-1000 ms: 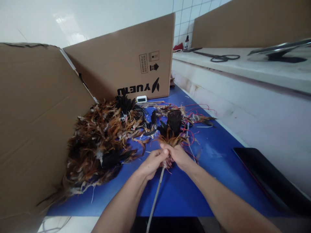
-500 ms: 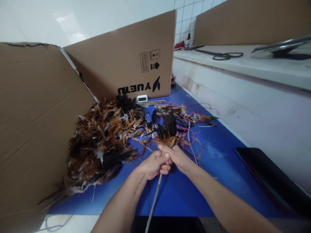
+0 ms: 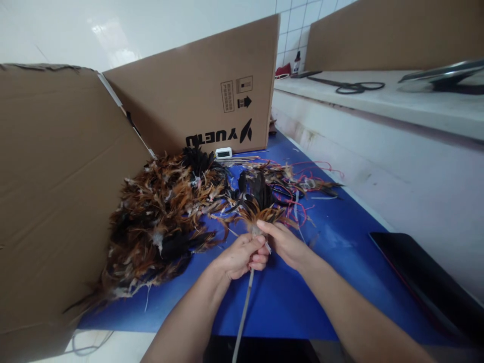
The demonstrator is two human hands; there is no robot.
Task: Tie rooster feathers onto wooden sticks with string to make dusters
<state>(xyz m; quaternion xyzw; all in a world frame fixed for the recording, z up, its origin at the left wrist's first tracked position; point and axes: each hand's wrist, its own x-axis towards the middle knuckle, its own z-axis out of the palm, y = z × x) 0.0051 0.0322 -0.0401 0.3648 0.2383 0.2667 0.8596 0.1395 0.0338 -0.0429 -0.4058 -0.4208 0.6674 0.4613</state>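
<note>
My left hand is closed around a thin pale stick, which slants down toward the near edge of the table. Above that fist, brown and black feathers fan out at the stick's upper end, their fluffy grey bases by my fingers. My right hand lies just right of the fist, its fingers stretched toward the feather bases and the uppermost tip touching them. Its lower fingers are partly hidden. A whitish strip end shows between the two hands.
A large heap of brown and black feathers covers the left of the blue table. Pink strings and loose feathers lie beyond my hands. Cardboard stands behind. Scissors rest on the ledge; a black flat object is at right.
My right hand has drawn slightly right, away from the left fist, and its grip has loosened. More of the feather bases shows. My left hand still holds the stick.
</note>
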